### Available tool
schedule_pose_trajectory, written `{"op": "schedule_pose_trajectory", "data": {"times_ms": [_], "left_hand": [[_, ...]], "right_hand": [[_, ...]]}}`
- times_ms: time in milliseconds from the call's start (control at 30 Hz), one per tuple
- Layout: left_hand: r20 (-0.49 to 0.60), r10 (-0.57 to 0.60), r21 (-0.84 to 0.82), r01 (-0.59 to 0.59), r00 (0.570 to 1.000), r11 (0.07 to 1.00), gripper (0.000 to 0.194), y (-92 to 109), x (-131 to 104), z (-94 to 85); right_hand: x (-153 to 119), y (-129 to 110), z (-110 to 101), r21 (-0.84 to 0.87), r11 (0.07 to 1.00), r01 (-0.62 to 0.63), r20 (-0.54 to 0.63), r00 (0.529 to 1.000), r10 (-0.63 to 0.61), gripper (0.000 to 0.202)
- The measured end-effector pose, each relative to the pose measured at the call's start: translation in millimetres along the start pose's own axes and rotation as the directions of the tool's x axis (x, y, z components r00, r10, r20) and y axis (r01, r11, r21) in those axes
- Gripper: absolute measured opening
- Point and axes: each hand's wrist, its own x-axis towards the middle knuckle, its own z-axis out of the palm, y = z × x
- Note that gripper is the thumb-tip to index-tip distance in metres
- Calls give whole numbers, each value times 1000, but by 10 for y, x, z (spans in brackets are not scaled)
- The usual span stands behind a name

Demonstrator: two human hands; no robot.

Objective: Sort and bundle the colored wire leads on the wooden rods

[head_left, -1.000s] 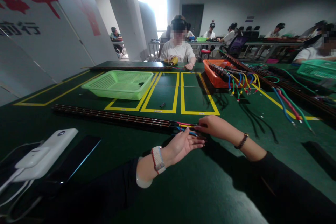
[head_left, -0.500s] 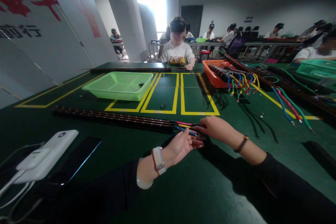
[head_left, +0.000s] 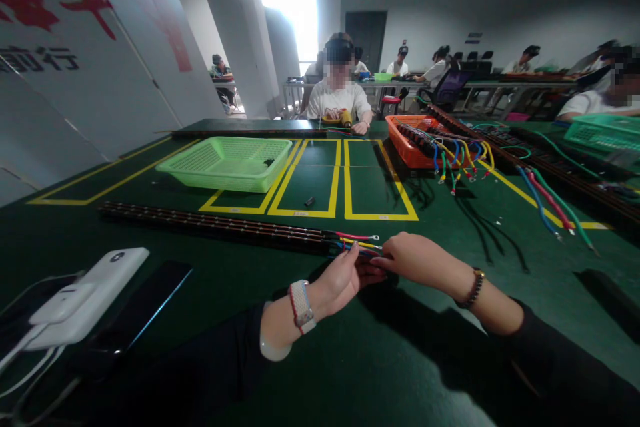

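A long dark bar assembly (head_left: 215, 223) with brown strips lies across the table, its wires leaving the right end. My left hand (head_left: 340, 280) cradles the lower wires, palm up, thumb over them and fingers beneath. The fingertips of my right hand (head_left: 423, 263) pinch at the end of these wires, touching the left fingers; the exact piece is mostly hidden. A red wire (head_left: 356, 236) with a metal ring terminal extends free above both hands. Under it runs a yellow wire (head_left: 354, 241), its tip close to my right fingers.
A light green basket (head_left: 225, 170) stands beyond the bars. An orange basket (head_left: 400, 147) holds wired assemblies at the right. A small dark piece (head_left: 310, 201) lies inside yellow tape. A white power bank (head_left: 95, 293) and a phone (head_left: 150, 307) lie left. A co-worker (head_left: 337, 97) sits opposite.
My right hand has shifted slightly down and toward me, uncovering the red wire's ring terminal and the yellow wire's tip. The left fingers have curled in a little.
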Motion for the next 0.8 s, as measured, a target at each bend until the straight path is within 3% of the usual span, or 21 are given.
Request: {"op": "schedule_pose_trajectory", "data": {"times_ms": [167,267,367,533,600,700,800], "left_hand": [[23,-5,12,5,1000,1000,39,6,-13,-13],[72,-77,66,72,994,995,41,0,-14,-53],[117,-148,131,133,982,982,38,1,-10,-95],[121,-132,163,111,984,980,33,15,-23,-92],[119,-123,162,103,985,981,30,18,-31,-74],[113,-128,167,108,985,980,27,20,-35,-58],[132,-144,171,121,981,978,28,18,-30,-67]], "right_hand": [[43,52,-5,41,998,-41,-51,998,43,50],[92,80,29,74,996,-51,-86,995,58,47],[138,94,76,117,992,-46,-34,998,50,44],[174,186,77,246,968,-50,125,992,19,59],[207,247,72,280,959,-42,28,999,36,62],[302,300,131,354,934,42,-223,974,40,61],[416,272,274,460,870,176,-302,953,-33,61]]}}
